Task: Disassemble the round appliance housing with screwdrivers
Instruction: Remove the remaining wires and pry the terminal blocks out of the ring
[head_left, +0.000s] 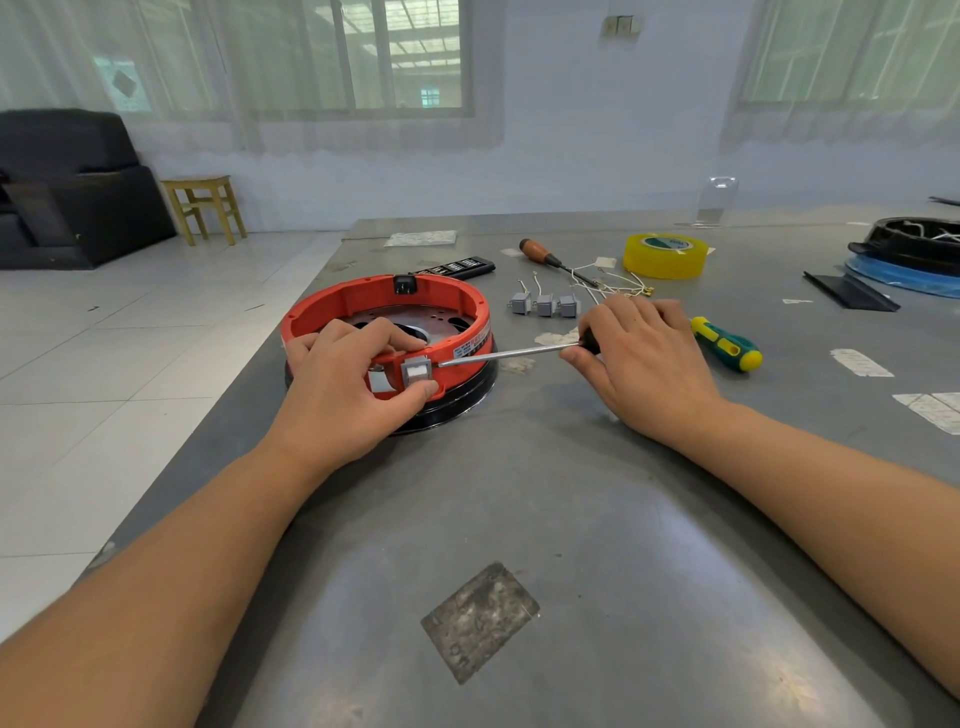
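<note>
The round red housing (441, 299) with a black base sits on the grey metal table (519, 493), left of centre. My left hand (343, 389) grips its near rim, fingers inside and thumb under a grey rocker switch (414, 372) set in the wall. My right hand (644, 358) holds a screwdriver (514, 354) by its black handle. The steel shaft lies nearly level and its tip touches the right edge of the switch.
Three loose grey switches (544, 304) with wires lie behind the housing. A wooden-handled screwdriver (550, 260), a green-yellow screwdriver (727, 345), a yellow tape roll (666, 254) and a black remote (457, 267) are nearby. Another black and blue housing (914, 260) sits far right.
</note>
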